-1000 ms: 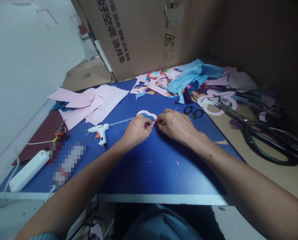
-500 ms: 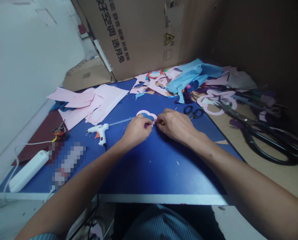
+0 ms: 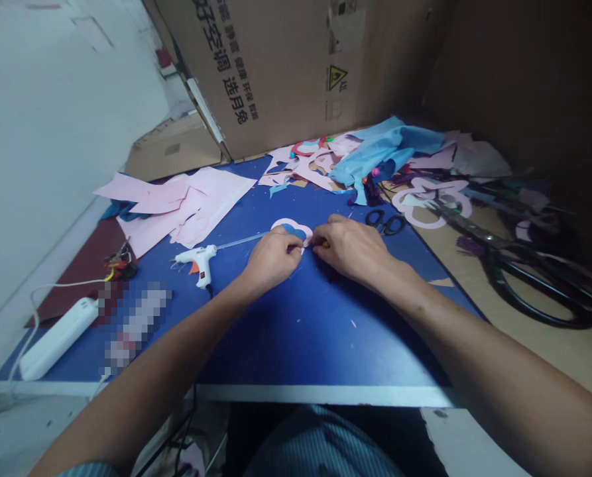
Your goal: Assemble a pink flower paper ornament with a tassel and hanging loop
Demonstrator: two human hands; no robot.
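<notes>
The pink cutout (image 3: pixel 290 225) lies crosswise between left hand (image 3: pixel 272 262) and right hand (image 3: pixel 349 249).

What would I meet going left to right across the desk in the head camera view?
white power strip, hot glue gun, left hand, right hand, small black-handled scissors, large black-handled scissors

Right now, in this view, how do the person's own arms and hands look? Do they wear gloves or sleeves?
The left hand and right hand are bare, with no gloves, and no ring or watch shows. The left forearm and right forearm are bare too. Only a blue-grey sleeve shows at the bottom left edge, and a striped shirt shows below the table edge.
</notes>
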